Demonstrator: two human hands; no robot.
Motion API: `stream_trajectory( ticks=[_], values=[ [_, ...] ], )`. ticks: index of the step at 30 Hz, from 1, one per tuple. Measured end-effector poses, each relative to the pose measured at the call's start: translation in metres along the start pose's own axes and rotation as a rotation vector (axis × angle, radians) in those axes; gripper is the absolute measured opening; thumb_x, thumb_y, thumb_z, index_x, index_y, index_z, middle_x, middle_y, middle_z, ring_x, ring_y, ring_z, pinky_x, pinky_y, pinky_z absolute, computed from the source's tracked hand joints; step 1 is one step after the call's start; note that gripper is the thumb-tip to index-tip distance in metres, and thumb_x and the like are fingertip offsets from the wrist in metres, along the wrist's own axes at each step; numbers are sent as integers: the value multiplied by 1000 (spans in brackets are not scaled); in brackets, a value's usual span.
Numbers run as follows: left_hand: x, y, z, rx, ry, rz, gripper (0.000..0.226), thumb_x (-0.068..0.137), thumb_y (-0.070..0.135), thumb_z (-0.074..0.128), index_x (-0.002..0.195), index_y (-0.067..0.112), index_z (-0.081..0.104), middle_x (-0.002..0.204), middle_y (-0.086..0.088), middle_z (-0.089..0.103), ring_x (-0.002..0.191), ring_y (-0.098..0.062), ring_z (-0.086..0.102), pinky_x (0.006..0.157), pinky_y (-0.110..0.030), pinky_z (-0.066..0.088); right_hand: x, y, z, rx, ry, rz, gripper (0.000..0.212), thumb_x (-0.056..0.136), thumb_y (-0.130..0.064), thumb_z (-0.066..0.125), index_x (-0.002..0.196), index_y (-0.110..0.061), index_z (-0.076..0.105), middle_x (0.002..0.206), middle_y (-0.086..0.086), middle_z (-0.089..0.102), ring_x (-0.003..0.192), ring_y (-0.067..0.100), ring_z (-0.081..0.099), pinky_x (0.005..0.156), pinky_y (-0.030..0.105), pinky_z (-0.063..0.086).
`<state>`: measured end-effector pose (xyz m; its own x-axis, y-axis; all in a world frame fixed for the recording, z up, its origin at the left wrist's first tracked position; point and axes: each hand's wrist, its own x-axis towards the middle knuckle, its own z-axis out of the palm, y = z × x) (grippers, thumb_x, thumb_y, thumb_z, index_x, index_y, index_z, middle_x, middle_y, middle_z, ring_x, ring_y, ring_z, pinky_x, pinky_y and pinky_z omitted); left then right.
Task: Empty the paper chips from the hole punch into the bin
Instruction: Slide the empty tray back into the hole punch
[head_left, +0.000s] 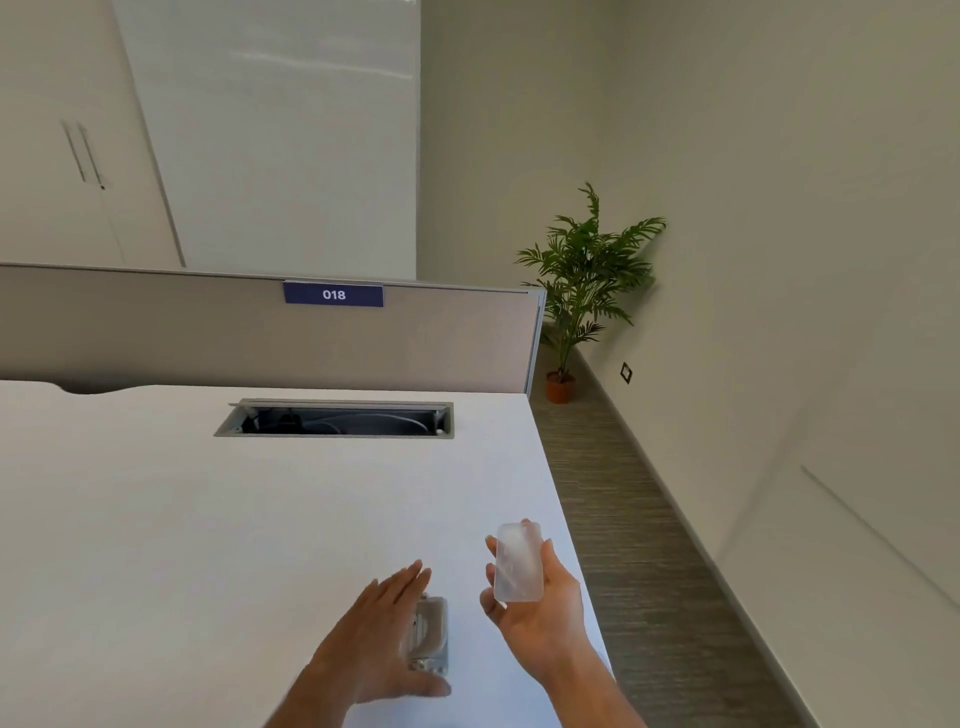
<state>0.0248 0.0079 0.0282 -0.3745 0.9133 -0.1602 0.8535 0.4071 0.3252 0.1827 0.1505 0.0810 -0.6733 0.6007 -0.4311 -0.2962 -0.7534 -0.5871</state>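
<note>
The hole punch, a small grey metal body, lies on the white desk near its right edge. My left hand rests flat over its left side, fingers stretched out and together. My right hand is raised above the desk's right edge, palm up, and holds a translucent white plastic chip tray between fingers and thumb. The tray is apart from the punch. Whether paper chips are inside it I cannot tell. No bin is in view.
A cable slot is cut into the desk further back. Behind it stands a grey partition with a blue label "018". Right of the desk runs grey carpet floor, with a potted plant by the wall.
</note>
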Motion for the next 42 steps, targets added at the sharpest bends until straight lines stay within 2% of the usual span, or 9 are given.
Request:
stream_trajectory(
  ticks=[5,8,11,18,22,26,32,37,42],
  values=[
    [8,1,7,-83,-67,17,150,37,100,52,158,27,2,168,10,1,153,-7,5,124,-29,3,4,7,-12,-25,40,83,46,100,-49,49,128,-19,69,123,17,74,88,27,58,67,38,48],
    [13,-1,10,-166,-24,29,119,61,75,74,154,39,10,163,19,13,149,-4,18,122,-24,17,14,10,-19,1,62,130,51,99,-52,49,132,-17,66,114,15,76,81,27,59,63,36,48],
    [14,1,10,-238,27,9,99,70,57,73,151,42,18,145,34,17,133,11,25,112,-16,26,21,10,-25,25,81,154,50,99,-53,48,130,-20,68,110,15,77,78,27,58,63,36,47],
    [27,-3,21,-305,79,-22,97,61,61,76,147,40,35,141,33,30,136,3,39,105,-12,28,28,7,-33,69,86,178,47,100,-52,45,122,-20,71,106,17,74,73,29,58,63,36,45],
    [30,6,16,-282,110,-18,87,52,66,75,131,42,48,120,32,51,111,3,52,91,-14,41,34,5,-38,66,78,194,46,100,-52,45,121,-21,71,108,16,75,74,28,58,63,35,45],
    [37,12,-1,-308,181,22,90,45,72,80,124,38,56,109,28,61,100,4,56,90,-15,45,36,2,-41,31,76,199,46,99,-52,48,124,-21,71,111,15,75,77,28,58,63,36,45],
    [45,33,-34,-448,269,104,80,43,63,92,114,38,64,98,23,68,93,-3,63,85,-26,53,37,6,-42,31,44,243,53,100,-51,46,131,-14,66,115,19,74,88,33,63,69,41,51],
    [51,56,-42,-427,210,187,81,45,69,88,115,39,63,99,28,66,95,-4,62,86,-25,54,34,15,-29,6,17,246,51,100,-49,48,110,-10,79,103,18,76,104,36,62,90,48,47],
    [49,65,-36,-428,199,184,80,48,72,85,117,42,62,99,31,66,94,0,64,83,-16,51,30,16,-27,-3,69,281,46,97,-47,54,118,-10,71,117,19,66,112,33,59,82,46,51]
  ],
)
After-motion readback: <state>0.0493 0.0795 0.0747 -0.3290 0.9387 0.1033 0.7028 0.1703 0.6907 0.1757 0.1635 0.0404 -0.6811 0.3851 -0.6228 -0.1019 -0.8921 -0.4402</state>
